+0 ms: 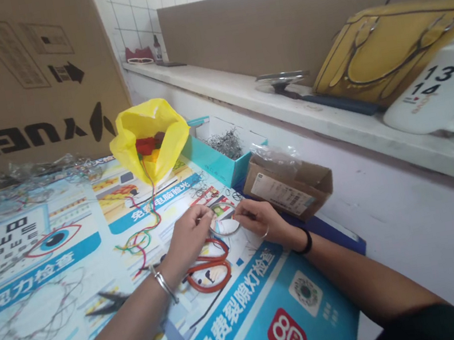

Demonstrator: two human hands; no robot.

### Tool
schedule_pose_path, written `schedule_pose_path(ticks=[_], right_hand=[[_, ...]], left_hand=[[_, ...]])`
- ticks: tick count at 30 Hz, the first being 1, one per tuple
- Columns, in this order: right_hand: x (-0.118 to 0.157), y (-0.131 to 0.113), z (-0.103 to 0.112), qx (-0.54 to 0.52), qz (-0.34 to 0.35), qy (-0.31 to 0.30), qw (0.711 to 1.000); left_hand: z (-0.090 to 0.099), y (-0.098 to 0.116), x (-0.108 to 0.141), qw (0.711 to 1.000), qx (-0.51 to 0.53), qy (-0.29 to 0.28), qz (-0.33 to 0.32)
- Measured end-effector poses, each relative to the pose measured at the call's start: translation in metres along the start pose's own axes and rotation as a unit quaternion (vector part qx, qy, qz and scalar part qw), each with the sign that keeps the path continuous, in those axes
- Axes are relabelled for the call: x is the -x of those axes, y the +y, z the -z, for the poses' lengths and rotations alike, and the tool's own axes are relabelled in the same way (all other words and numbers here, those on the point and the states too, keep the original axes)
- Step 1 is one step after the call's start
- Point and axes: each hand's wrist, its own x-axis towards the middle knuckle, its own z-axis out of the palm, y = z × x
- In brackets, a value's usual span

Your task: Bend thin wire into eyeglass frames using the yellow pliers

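My left hand (195,227) and my right hand (261,217) meet over the printed sheet, each pinching one side of a thin ring-shaped loop (225,234). Whether the loop is wire or cord is too fine to tell. Just below my left hand lie scissors with red handles (210,276), their blades hidden by my wrist. A dark pointed jaw of a tool (107,302) sticks out left of my left forearm. Red, green and yellow cords (142,236) trail from a yellow bag (151,133) to the sheet.
Behind my hands stand a teal box (219,159) of tangled dark wire pieces and a brown carton (288,183) with clear plastic. A big cardboard box (24,105) rises at the back left. Along the right, a ledge (239,84) carries a yellow handbag (397,43) and a white container (435,88).
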Motion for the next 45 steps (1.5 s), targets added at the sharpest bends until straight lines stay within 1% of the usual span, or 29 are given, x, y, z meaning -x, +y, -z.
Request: schedule_pose_path(ticks=[3,7,18,25,39,45], right_hand=[[0.0,0.004,-0.001,0.041,0.008,-0.01,0.999],[0.0,0.007,-0.003,0.057,0.015,-0.017,0.998],[-0.001,0.009,-0.005,0.08,0.012,-0.016,0.997],[-0.001,0.009,-0.005,0.089,0.011,-0.02,0.996],[-0.001,0.007,-0.005,0.097,0.012,-0.023,0.995],[-0.001,0.009,-0.006,0.096,0.013,-0.02,0.995]], left_hand=[[0.0,-0.003,-0.001,1.0,0.022,0.016,0.015],[-0.001,-0.008,-0.003,0.999,0.026,0.016,0.025],[-0.003,-0.014,-0.005,0.999,0.027,0.014,0.016],[-0.002,-0.011,-0.004,0.999,0.02,0.012,0.033],[-0.002,-0.008,-0.004,0.999,0.02,0.008,0.025],[-0.002,-0.011,-0.004,0.999,0.024,0.011,0.02]])
